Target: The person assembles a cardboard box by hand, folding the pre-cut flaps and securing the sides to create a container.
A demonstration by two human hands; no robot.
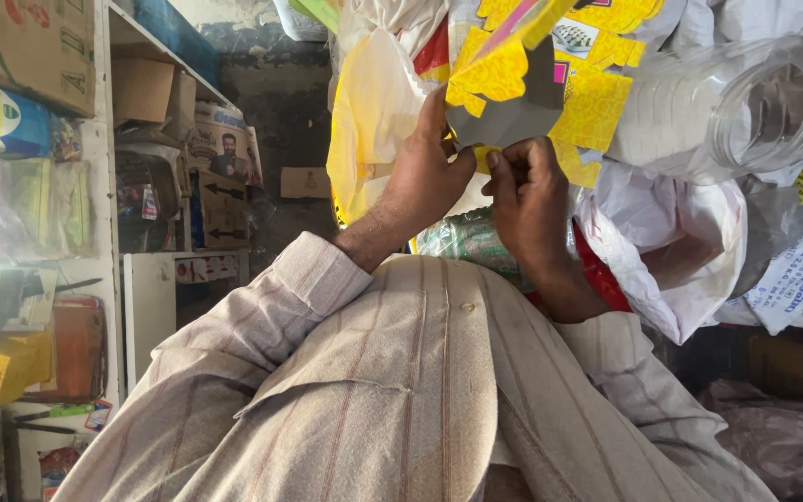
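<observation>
Head camera is showing the left hand (pixel 425 177) and right hand (pixel 527 191) both pinching, fingers clamped, a flattened yellow cardboard box (pixel 513 93) beside a clear plastic jar (pixel 727 107).

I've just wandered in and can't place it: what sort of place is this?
Probably a small, crowded shop or its storeroom. Packaged goods fill the white shelves, cardboard boxes sit stacked above, and a clear plastic jar rests among bagged stock beside the hands folding a yellow carton.
</observation>
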